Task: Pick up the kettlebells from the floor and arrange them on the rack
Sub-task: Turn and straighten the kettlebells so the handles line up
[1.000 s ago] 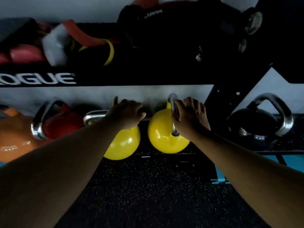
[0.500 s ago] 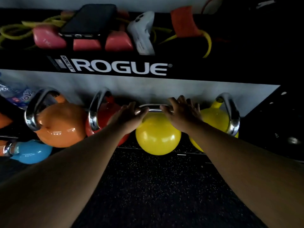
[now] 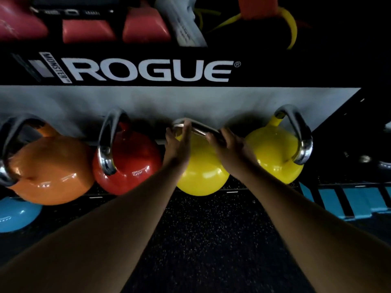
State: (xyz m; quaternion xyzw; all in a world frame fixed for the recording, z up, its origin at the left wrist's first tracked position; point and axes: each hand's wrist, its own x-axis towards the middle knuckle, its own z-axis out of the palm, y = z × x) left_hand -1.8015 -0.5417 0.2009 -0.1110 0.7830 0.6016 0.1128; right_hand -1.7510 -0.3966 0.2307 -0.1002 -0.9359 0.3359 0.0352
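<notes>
A yellow kettlebell (image 3: pixel 201 176) with a steel handle sits on the lower shelf of the black rack (image 3: pixel 148 70). Both hands are on its handle: my left hand (image 3: pixel 178 142) grips the left end and my right hand (image 3: pixel 227 144) grips the right end. A second yellow kettlebell (image 3: pixel 275 153) stands to its right. A red kettlebell (image 3: pixel 131 163) and an orange kettlebell (image 3: pixel 48 172) stand to its left, all in one row on the shelf.
A blue kettlebell (image 3: pixel 14 214) lies low at the left edge. The upper shelf holds pink blocks (image 3: pixel 146 28), a grey device (image 3: pixel 184 24) and yellow bands (image 3: pixel 289 24). Black speckled rubber floor (image 3: pixel 207 240) lies below, with blue flooring (image 3: pixel 349 201) to the right.
My view has swung left along the rack and moved closer. My right hand left the right yellow kettlebell, and both hands now hold the middle yellow kettlebell's handle, which has tilted.
</notes>
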